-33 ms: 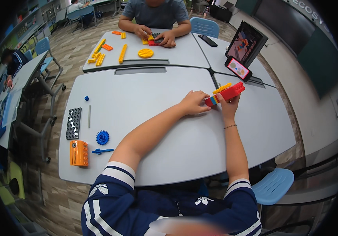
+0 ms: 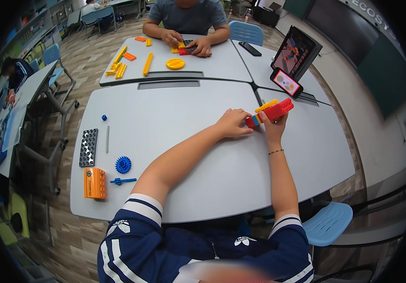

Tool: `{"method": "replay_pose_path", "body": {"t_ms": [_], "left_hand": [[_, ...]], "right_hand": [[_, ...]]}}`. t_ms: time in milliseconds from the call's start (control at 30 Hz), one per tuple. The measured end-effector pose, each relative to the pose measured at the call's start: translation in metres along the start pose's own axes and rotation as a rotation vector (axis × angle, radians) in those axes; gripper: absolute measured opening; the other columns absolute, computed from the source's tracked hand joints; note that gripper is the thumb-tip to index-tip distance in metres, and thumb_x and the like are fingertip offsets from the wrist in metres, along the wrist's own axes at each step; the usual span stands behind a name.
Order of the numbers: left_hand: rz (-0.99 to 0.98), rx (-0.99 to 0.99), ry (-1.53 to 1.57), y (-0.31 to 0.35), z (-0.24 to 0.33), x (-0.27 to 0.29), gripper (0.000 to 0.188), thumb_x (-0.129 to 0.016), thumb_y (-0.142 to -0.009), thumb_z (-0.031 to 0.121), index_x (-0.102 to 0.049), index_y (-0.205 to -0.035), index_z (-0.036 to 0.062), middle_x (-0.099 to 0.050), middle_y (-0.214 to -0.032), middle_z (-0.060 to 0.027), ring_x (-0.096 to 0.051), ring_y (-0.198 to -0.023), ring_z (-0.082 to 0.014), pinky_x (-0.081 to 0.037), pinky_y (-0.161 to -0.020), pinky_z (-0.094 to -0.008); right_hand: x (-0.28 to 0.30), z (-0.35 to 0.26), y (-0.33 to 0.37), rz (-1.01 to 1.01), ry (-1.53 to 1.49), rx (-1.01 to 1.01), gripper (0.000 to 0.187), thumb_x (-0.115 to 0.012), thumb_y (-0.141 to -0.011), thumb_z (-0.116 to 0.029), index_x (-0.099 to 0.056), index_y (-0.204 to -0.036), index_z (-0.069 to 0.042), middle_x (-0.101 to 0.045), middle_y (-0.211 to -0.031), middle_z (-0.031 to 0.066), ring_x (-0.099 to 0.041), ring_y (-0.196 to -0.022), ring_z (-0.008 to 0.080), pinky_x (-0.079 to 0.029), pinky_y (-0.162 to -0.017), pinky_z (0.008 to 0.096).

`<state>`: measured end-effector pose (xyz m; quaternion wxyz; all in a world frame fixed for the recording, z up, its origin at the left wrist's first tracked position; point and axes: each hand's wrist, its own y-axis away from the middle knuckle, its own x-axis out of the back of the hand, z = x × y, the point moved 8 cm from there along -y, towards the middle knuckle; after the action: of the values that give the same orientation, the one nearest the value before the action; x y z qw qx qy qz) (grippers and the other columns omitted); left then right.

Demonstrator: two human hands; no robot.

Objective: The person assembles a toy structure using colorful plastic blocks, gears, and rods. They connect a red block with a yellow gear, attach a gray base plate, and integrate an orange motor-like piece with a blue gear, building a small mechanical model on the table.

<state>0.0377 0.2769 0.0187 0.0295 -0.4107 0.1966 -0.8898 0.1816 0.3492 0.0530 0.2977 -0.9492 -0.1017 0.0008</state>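
Observation:
Above the right part of the near table, a red building-brick assembly (image 2: 278,110) is held tilted, its right end higher. Light blue and yellow bricks sit near its left end, and a yellow gear (image 2: 266,105) is on its upper side with a short grey axle tip beside it. My right hand (image 2: 274,128) grips the assembly from below, thumb on the near face. The fingers of my left hand (image 2: 234,123) are bent around the assembly's left end; the fingertips are partly hidden.
At the table's left lie a dark grey plate (image 2: 88,148), grey axle (image 2: 107,139), small blue piece (image 2: 104,118), blue gear (image 2: 123,165), blue axle piece (image 2: 123,181) and orange block (image 2: 94,184). A phone (image 2: 286,82) leans against a tablet (image 2: 296,54). Opposite, another person's hands (image 2: 187,43) handle bricks.

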Motion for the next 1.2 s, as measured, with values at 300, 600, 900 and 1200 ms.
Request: {"method": "replay_pose_path", "body": {"t_ms": [300, 600, 900, 1200], "left_hand": [[0.123, 0.172, -0.120, -0.008, -0.007, 0.013, 0.045, -0.074, -0.073, 0.044, -0.068, -0.098, 0.0065, -0.063, -0.101, -0.0091, -0.057, -0.102, -0.0264, -0.037, -0.094, -0.0484], [0.114, 0.255, -0.071, -0.008, -0.016, 0.013, 0.039, -0.072, -0.073, 0.039, -0.069, -0.097, 0.0075, -0.063, -0.101, -0.0067, -0.056, -0.105, -0.0264, -0.027, -0.104, -0.0619], [0.071, 0.231, -0.092, -0.006, -0.021, 0.010, 0.039, -0.070, -0.074, 0.038, -0.070, -0.097, 0.0066, -0.062, -0.103, -0.0067, -0.056, -0.105, -0.0245, -0.023, -0.106, -0.0618], [0.109, 0.216, -0.069, -0.007, -0.020, 0.012, 0.037, -0.070, -0.072, 0.036, -0.070, -0.095, 0.0064, -0.062, -0.101, -0.0065, -0.056, -0.103, -0.0240, -0.023, -0.106, -0.0614]], "right_hand": [[-0.029, -0.005, -0.008, -0.037, 0.112, -0.051, 0.072, -0.085, -0.071, -0.020, -0.040, -0.125, -0.003, -0.056, -0.113, 0.0092, -0.063, -0.092, 0.0178, -0.052, -0.082, 0.0286], [-0.022, -0.051, -0.023, -0.065, 0.287, 0.097, 0.075, -0.078, -0.076, -0.036, -0.042, -0.131, 0.000, -0.050, -0.127, 0.0170, -0.053, -0.115, 0.0263, -0.041, -0.099, 0.0380], [-0.110, -0.088, -0.136, -0.602, 0.819, 0.060, 0.062, -0.056, -0.087, -0.058, -0.063, -0.112, -0.002, -0.065, -0.106, 0.0172, -0.062, -0.101, 0.0297, -0.047, -0.088, 0.0399], [-0.128, -0.033, -0.120, -0.870, 1.031, -0.244, 0.080, -0.047, -0.081, -0.071, -0.063, -0.117, -0.001, -0.065, -0.110, 0.0206, -0.063, -0.103, 0.0329, -0.049, -0.086, 0.0420]]}}
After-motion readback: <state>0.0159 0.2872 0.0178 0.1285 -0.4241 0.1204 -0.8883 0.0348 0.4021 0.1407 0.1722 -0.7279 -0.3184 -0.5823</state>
